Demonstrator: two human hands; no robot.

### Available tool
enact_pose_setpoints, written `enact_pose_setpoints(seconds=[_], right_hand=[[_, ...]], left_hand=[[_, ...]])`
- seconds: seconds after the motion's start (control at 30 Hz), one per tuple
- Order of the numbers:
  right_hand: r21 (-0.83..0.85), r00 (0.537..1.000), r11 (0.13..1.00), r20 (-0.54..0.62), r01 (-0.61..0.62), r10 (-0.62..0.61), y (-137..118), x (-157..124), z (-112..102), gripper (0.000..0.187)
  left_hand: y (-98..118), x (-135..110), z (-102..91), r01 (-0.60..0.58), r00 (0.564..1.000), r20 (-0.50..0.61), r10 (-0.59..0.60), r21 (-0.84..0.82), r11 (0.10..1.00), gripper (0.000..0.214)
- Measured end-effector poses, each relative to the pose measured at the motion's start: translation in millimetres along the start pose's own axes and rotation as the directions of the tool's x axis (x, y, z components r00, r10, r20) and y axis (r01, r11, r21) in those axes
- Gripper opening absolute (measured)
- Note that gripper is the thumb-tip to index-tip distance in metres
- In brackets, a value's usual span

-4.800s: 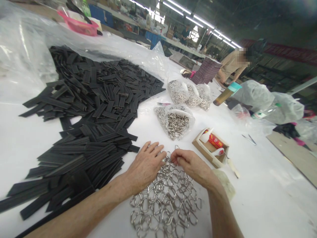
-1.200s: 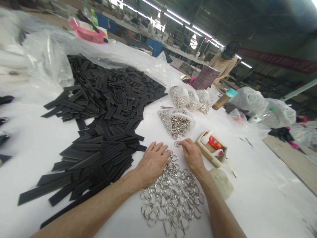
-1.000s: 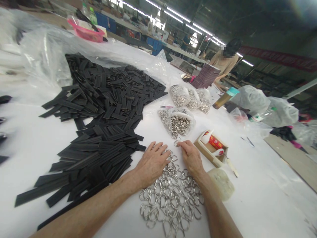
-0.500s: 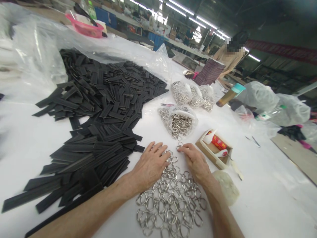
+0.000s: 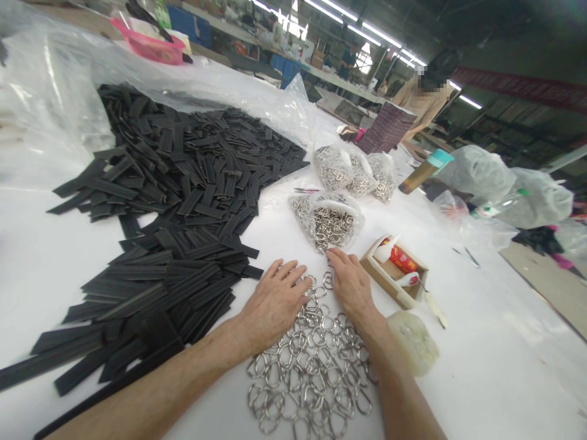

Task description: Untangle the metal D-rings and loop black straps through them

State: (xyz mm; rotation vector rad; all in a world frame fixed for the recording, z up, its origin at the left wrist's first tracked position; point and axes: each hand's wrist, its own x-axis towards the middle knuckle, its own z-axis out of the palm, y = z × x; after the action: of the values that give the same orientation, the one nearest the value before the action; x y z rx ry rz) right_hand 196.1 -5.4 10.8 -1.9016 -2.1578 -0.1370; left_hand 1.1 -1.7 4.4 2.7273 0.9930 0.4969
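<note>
My left hand (image 5: 277, 299) lies flat with its fingers spread, at the upper left edge of a loose layer of metal D-rings (image 5: 316, 360). Some rings show beside and under its fingertips. My right hand (image 5: 352, 286) reaches forward, fingers stretched out and pointing down at the table. Its fingertips touch a ring just below the mouth of an open clear plastic bag of D-rings (image 5: 334, 225). A single D-ring (image 5: 327, 280) lies beside that hand's thumb side. The undersides of both hands are hidden.
Black flat strips (image 5: 192, 165) are heaped on the left. Three filled bags of rings (image 5: 332, 168) stand behind the open bag. On the right are a cardboard box (image 5: 389, 284) with a red packet, a pale lump (image 5: 413, 343) and a bottle (image 5: 426, 171). A person stands farther back.
My right hand has moved forward from a ring toward the bag's mouth, and that ring now lies nearer the layer. My left hand stays in about the same place.
</note>
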Motion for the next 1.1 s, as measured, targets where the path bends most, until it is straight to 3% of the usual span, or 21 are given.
enact_pose_setpoints(seconds=[0.23,0.47,0.73,0.83,0.93,1.03,1.1], right_hand=[[-0.036,0.999,0.999,0.039,0.006,-0.005,-7.2,-9.8,-8.0,0.04],[-0.033,0.977,0.999,0.213,-0.023,0.03,-27.9,-29.0,-23.5,0.03],[0.297,0.923,0.946,0.384,-0.128,0.005,-44.8,-36.7,-48.7,0.029],[0.421,0.931,0.901,0.362,-0.108,-0.057,-38.0,-35.1,-48.5,0.028],[0.449,0.972,0.887,0.237,-0.109,-0.001,-29.4,-22.0,-44.9,0.026],[0.357,0.999,0.933,0.028,-0.038,0.03,-23.7,3.2,-39.1,0.029],[0.21,1.0,0.978,-0.009,0.019,-0.017,-21.0,22.2,-32.7,0.037]], left_hand=[[-0.3,-0.5,1.8,-0.009,1.0,-0.02,0.01,0.009,1.0,0.023],[-1.1,-0.7,1.7,0.008,1.0,-0.023,-0.009,-0.031,0.999,0.026],[-1.4,-0.6,1.1,0.011,1.0,-0.028,-0.014,-0.083,0.996,0.026],[-1.2,-1.0,0.2,0.011,1.0,-0.024,-0.013,-0.088,0.996,0.024],[-0.7,-0.8,0.2,0.008,0.999,-0.033,-0.011,-0.089,0.996,0.023],[-0.1,0.2,-0.7,0.014,0.999,-0.029,-0.017,-0.092,0.996,0.023],[0.3,0.6,-2.5,0.018,0.999,-0.028,-0.02,-0.1,0.995,0.022]])
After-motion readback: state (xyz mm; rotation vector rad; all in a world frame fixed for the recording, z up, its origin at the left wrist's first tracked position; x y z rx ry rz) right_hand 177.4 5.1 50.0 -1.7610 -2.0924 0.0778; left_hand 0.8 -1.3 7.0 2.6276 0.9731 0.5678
